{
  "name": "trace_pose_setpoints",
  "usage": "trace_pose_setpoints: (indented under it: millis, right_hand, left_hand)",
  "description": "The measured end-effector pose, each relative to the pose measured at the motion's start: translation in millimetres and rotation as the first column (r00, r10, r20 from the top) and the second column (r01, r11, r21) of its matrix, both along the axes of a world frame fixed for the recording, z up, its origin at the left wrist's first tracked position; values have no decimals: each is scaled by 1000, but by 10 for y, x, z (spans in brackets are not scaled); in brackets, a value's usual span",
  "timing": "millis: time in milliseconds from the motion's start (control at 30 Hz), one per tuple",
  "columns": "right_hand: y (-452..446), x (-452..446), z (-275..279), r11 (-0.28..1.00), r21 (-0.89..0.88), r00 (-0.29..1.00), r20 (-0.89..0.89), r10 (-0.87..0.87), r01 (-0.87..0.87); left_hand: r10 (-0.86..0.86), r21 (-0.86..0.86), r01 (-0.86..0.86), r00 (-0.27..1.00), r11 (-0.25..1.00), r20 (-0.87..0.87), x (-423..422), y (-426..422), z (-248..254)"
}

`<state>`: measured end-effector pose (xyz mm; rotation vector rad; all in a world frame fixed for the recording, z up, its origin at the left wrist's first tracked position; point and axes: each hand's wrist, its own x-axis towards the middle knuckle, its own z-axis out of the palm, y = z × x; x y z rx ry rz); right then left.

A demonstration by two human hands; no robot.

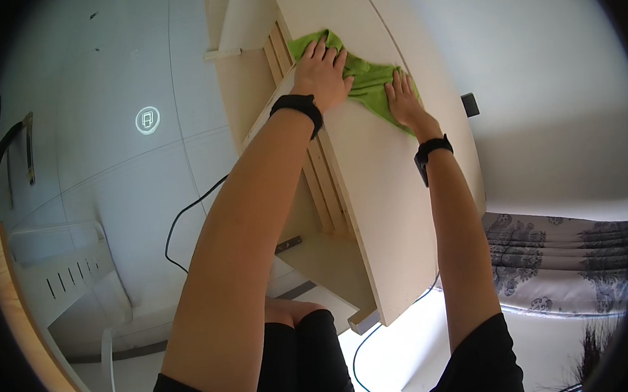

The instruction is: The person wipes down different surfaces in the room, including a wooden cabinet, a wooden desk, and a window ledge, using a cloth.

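Observation:
A green cloth (pixel 370 85) lies crumpled across the pale wooden top panel (pixel 390 213) of a piece of furniture. My left hand (pixel 324 74) rests on the cloth's left end, near the panel's edge, with its fingers spread. On the cloth's right end lies my right hand (pixel 405 104), its fingers stretched out over the fabric. The cloth forms folds between the two hands. Both palms face down and are hidden from view. A black band (pixel 300 110) is on my left wrist, and a black watch (pixel 432 156) is on the right.
Under the panel are wooden slats (pixel 324 184) and an open compartment (pixel 325 263). A black cable (pixel 176 229) curves along the tiled floor (pixel 125 171). To the left stands a white chair (pixel 74 275). A patterned curtain (pixel 548 264) hangs at the right.

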<state>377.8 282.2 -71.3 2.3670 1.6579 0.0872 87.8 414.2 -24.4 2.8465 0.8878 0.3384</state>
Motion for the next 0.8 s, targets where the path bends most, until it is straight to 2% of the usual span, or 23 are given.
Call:
trace_pose_setpoints:
  millis: [100,133,167,233,300,367,433,467,500,533,567,600,633,667,700,733,800]
  right_hand:
    - [37,-531,438,988,28,978,-154,-143,149]
    - [60,-453,430,999,-39,999,-42,-6,5]
    - [69,-392,420,996,-80,997,-56,-43,38]
    - [139,-327,474,968,-252,996,87,19,3]
    - [137,-587,670,932,-313,983,78,-167,183]
    - [-7,-1179,987,914,-325,970,62,-234,242]
    - [-171,-1452,1000,880,-459,983,177,-45,122]
    - [-400,-1694,1098,914,-352,978,121,-172,204]
    - [-581,-1887,1171,911,-348,975,75,-209,222]
    - [-830,-2038,1183,954,-259,989,31,-146,149]
    - [-1045,-2202,1214,951,-269,988,34,-151,154]
    - [-1297,-2382,1279,960,-249,991,-6,-136,130]
    - [-1510,-2439,1210,969,-230,996,-7,-89,85]
    - [-1740,-2516,1165,976,-204,997,-5,-80,78]
    - [-1988,-2562,1084,995,-98,999,-32,-26,23]
    - [-2182,-2670,1062,994,-110,999,42,-7,11]
    - [-2560,-2747,927,986,-26,976,139,165,-163]
  left_hand:
    - [24,40,-24,1000,999,11,59,-66,-80]
    - [32,43,-32,999,999,12,58,-70,-85]
    - [42,49,-43,999,998,16,51,-89,-86]
    - [34,11,-33,999,999,-24,13,-156,-63]
    - [20,-11,-20,999,1000,-48,-62,-270,-33]
    - [-5,-37,3,998,999,-58,-183,-451,-41]
    - [-35,-74,31,998,997,-52,-336,-756,-4]
    - [-64,-109,55,995,993,-78,-444,-935,32]
    - [-77,-111,69,995,991,-68,-533,-1123,9]
    - [-115,-88,107,989,990,-90,-656,-1336,16]
    - [-126,-31,125,991,992,-41,-768,-1560,-32]
    - [-175,25,177,982,984,-64,-854,-1783,-49]
    - [-198,29,198,980,980,-9,-1029,-2078,15]
    - [-289,319,335,940,887,-183,-1146,-2303,26]
    - [-269,235,256,963,938,23,-1242,-2538,-52]
    - [-313,398,287,950,871,-1,-1371,-2744,-37]
    - [-427,323,416,904,850,-40,-1701,-3104,209]
